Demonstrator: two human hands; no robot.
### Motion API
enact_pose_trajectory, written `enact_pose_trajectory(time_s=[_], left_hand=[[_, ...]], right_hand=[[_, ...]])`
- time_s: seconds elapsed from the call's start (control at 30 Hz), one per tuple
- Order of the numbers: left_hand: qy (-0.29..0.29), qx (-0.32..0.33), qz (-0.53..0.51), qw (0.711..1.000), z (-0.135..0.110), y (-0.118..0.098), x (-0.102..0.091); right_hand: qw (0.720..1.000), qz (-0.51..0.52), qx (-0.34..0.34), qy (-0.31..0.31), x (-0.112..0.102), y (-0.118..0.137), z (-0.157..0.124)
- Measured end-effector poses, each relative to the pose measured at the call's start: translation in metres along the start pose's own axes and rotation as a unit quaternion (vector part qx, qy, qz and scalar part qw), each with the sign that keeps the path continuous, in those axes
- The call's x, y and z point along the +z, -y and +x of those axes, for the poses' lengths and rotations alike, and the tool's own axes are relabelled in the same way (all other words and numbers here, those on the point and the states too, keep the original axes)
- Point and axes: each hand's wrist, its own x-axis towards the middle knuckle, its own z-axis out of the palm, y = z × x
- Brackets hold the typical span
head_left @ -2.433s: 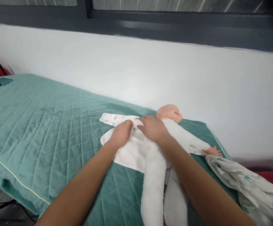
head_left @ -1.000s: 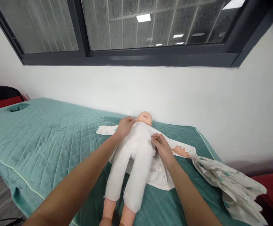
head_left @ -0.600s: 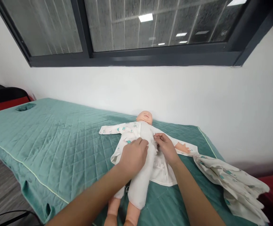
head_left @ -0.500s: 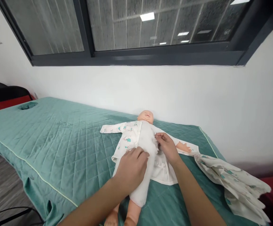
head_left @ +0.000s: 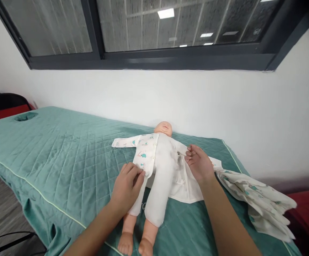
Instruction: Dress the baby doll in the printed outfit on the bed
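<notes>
1 left hand [head_left: 126, 185]: fingers bunched at shirt [head_left: 147, 151] hem, grip unclear | 1 right hand [head_left: 200, 164]: half-curled beside doll [head_left: 166, 154], grip unclear

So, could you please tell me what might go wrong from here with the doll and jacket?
The left hand is at the lower front edge of the jacket, so a pull might shift the doll.
The jacket's other half lies spread beside the doll and could get caught underneath if the doll rolls.
The patterned cloth lies near the edge of the bed; a brush from the right forearm might send it off.
</notes>
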Motion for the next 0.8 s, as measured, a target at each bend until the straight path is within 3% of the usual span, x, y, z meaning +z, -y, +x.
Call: enact_pose_trajectory(time_s=[0.13,0.23,0.33,0.47,0.57,0.63,0.8], left_hand=[[0.000,0.000,-0.010,1.000,0.027,-0.010,0.003],[0.023,0.055,0.019,0.998,0.066,-0.027,0.019],[0.096,0.147,0.101,0.979,0.109,-0.051,0.048],[0.221,0.242,0.201,0.923,0.150,-0.082,0.099],[0.325,0.240,0.224,0.887,0.167,-0.095,0.138],[0.362,0.234,0.223,0.874,0.174,-0.099,0.158],[0.443,0.245,0.199,0.839,0.184,-0.103,0.184]], right_hand=[[0.990,0.122,0.069,0.019,-0.004,0.004,0.003],[0.985,0.152,0.077,0.026,-0.005,0.004,0.005],[0.984,0.161,0.066,0.026,-0.005,0.006,0.005],[0.991,0.133,0.030,-0.003,-0.007,0.009,0.004],[0.992,0.123,0.010,-0.013,-0.012,0.012,0.004],[0.991,0.136,0.012,-0.014,-0.018,0.016,0.005],[0.988,0.150,0.019,-0.028,-0.026,0.030,0.005]])
